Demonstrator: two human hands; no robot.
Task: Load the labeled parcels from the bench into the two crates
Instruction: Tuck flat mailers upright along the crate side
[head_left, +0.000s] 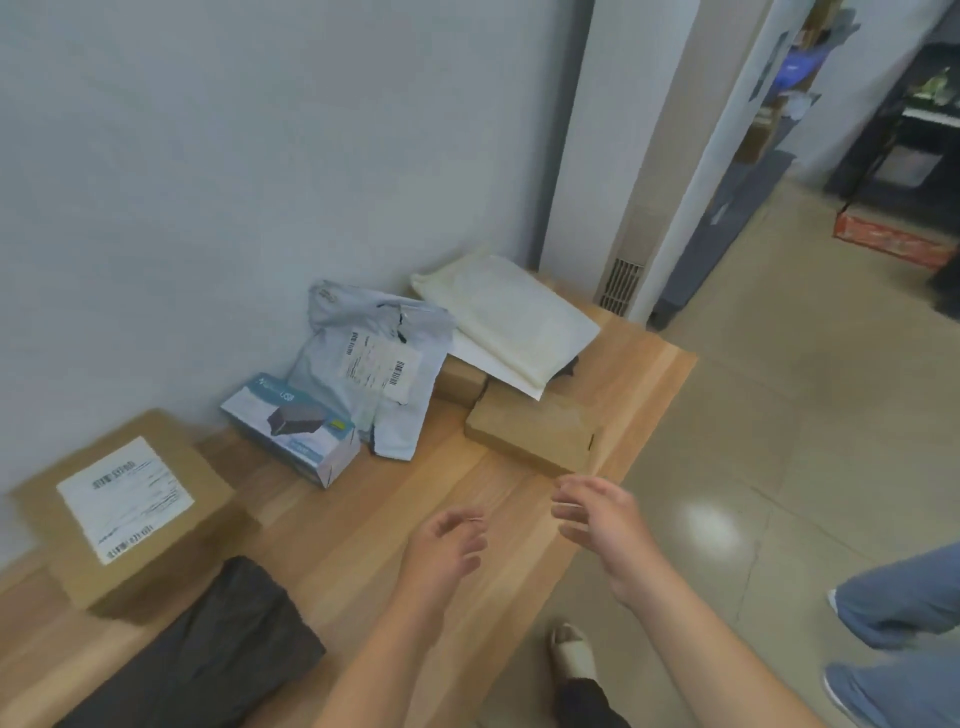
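Observation:
Several parcels lie on the wooden bench along the wall. A brown box with a white label sits at the left. A blue-and-white product box lies beside a grey poly mailer with a label. A cream padded envelope rests on small brown boxes, and a flat brown box sits near the bench's edge. A dark bag lies at the front left. My left hand hovers open above the bench. My right hand is open just in front of the flat brown box. No crate is in view.
A white column with a vent stands past the bench's far end. To the right is tiled floor, where another person's legs in blue trousers stand. My own foot shows beside the bench. Shelves and a red box stand far back.

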